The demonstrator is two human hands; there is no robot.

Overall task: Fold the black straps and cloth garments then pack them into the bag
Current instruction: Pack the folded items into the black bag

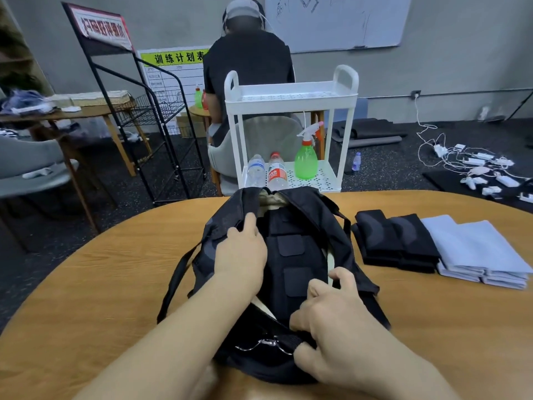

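I see a black fabric backpack (288, 272) lying open on the rounded, wood-grain table (109, 272), its mouth spread wide toward me and a pale beige lining showing at the far end and along the near edge. Inside it lies a folded black garment (292, 255) with flat, squarish patch pockets on its matte surface. My left hand (242, 255) rests on the bag's left flap, thumb and fingers curled over the edge of the opening and holding it back. My right hand (331, 321) grips the near right rim of the bag, fingers bent around the soft cloth edge close to the metal zipper pulls (264, 343), which glint at the front. A flat webbing shoulder strap (176, 281) trails off the bag's left side onto the table.

To the right, apart from the bag, sit two neat stacks side by side and touching: folded black pieces (395, 241), dark and thick, and folded pale lavender cloths (478, 252), smooth and crisp-edged.

Beyond the table stands a white perforated plastic cart (291, 96) with a translucent green spray bottle (306, 160) on its lower shelf.
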